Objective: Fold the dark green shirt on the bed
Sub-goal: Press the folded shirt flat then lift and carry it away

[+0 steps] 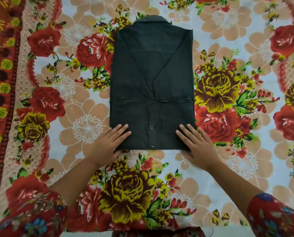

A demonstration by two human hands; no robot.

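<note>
Between the two hands and stretching away beyond their fingertips, flat on the bed (245,168): dark green shirt (153,74), folded to a tall rectangle, sides turned in, diagonal creases running down toward the middle. Farthest from the hands, collar (151,18) at the top edge. Closer to the hands, lower panel turned up over the rest, with a straight edge across the shirt from side to side. Between the hands, on the placket strip, two metal snaps: upper snap (151,127) about level with the fingertips, lower snap (151,147) right at the near hem. Left hand (108,142) released, fingers straight and close together, laid flat on the near left corner of the shirt, thumb down by the hem. Right hand (197,144) likewise released, fingers straight, flat on the near right corner, palm partly off the cloth. Under both hands and the shirt, floral bedsheet (84,127) with red and yellow roses on a pale ground. Well to the left of the left hand, red patterned border (2,82). Behind the wrists, left sleeve (31,216) and right sleeve (272,218), both red and floral.
</note>
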